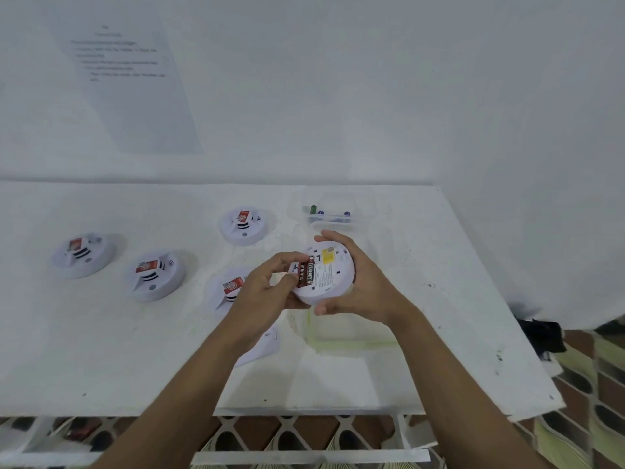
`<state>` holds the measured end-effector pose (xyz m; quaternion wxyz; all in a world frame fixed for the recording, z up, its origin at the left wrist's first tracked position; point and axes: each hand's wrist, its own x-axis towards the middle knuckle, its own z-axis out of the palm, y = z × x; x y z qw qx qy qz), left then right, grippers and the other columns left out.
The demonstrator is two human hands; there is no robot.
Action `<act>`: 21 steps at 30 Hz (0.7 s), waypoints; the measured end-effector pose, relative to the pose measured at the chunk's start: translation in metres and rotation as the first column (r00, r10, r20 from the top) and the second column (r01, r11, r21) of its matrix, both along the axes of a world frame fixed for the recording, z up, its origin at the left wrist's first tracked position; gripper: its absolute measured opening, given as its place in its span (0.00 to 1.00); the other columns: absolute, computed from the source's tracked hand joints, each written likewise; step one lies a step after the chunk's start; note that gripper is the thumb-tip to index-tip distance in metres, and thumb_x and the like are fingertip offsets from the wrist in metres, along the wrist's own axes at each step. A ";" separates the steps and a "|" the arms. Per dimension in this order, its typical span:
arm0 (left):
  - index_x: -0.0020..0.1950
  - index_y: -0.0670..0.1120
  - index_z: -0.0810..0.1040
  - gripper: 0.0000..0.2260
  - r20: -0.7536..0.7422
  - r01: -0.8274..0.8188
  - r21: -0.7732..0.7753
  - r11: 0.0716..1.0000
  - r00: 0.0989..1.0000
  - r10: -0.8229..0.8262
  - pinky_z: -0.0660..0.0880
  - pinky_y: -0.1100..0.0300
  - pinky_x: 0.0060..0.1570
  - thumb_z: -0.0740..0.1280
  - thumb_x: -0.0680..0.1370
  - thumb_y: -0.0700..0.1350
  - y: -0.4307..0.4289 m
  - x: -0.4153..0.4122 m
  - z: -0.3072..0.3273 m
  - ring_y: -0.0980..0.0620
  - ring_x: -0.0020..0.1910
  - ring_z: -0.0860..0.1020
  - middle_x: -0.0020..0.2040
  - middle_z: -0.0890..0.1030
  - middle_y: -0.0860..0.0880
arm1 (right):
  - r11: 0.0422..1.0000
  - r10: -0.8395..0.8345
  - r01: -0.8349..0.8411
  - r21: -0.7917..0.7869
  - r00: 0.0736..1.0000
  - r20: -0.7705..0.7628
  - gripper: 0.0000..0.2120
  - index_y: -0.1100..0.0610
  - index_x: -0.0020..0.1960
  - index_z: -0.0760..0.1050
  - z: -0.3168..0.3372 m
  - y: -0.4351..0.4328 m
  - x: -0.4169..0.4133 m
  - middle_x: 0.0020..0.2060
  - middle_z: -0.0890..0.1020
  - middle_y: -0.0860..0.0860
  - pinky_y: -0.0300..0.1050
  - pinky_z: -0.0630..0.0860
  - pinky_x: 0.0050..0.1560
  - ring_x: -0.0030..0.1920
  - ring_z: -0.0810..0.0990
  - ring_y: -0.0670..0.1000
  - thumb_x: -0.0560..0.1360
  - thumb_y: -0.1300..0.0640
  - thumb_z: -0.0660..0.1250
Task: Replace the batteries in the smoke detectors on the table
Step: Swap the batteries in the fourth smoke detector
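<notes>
White, probably plastic disc detector (333,277); glossy boxy red-black battery (306,274).

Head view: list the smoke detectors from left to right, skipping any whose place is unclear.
Leftmost smoke detector → second smoke detector → far smoke detector → held smoke detector. Skipped: the part-hidden detector behind the left hand, which overlaps the far one.

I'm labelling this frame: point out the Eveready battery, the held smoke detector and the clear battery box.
Eveready battery (306,274): head view, its printed label.
held smoke detector (334,276): head view, its white back face.
clear battery box (364,208): head view, its right wall.
</notes>
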<state>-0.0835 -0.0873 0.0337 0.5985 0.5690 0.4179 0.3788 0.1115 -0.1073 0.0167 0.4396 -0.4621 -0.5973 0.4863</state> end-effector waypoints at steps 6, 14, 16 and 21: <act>0.54 0.56 0.80 0.14 -0.272 0.019 0.163 0.986 0.962 0.027 0.79 0.60 0.44 0.62 0.80 0.39 0.010 0.003 0.000 0.53 0.50 0.79 0.57 0.74 0.52 | 1.000 -0.004 0.001 0.030 0.995 0.099 0.48 0.51 0.74 0.66 -0.001 0.000 0.012 0.63 0.78 0.47 0.44 0.81 0.54 0.64 0.78 0.49 0.60 0.69 0.84; 0.47 0.53 0.78 0.10 -0.431 0.098 0.349 0.932 0.900 0.066 0.66 0.72 0.37 0.61 0.81 0.40 0.024 0.017 0.003 0.61 0.36 0.70 0.39 0.71 0.52 | 0.998 -0.024 0.012 0.062 0.982 0.185 0.47 0.51 0.73 0.66 -0.001 -0.004 0.024 0.65 0.77 0.48 0.52 0.80 0.60 0.66 0.77 0.52 0.60 0.68 0.84; 0.46 0.52 0.78 0.10 -0.394 0.092 0.322 0.942 0.918 0.045 0.67 0.71 0.35 0.60 0.81 0.39 0.024 0.021 0.003 0.62 0.35 0.70 0.39 0.75 0.51 | 0.997 -0.035 0.022 0.069 0.980 0.197 0.47 0.51 0.73 0.66 0.000 -0.006 0.027 0.65 0.77 0.48 0.53 0.80 0.61 0.66 0.77 0.52 0.60 0.68 0.84; 0.42 0.50 0.74 0.09 -0.313 0.107 0.297 0.949 0.950 -0.008 0.68 0.67 0.37 0.61 0.82 0.43 0.024 0.033 0.003 0.62 0.36 0.72 0.36 0.77 0.55 | 0.997 -0.055 0.041 0.073 0.979 0.196 0.47 0.51 0.73 0.66 -0.002 -0.011 0.037 0.64 0.77 0.44 0.50 0.80 0.61 0.66 0.77 0.51 0.61 0.70 0.83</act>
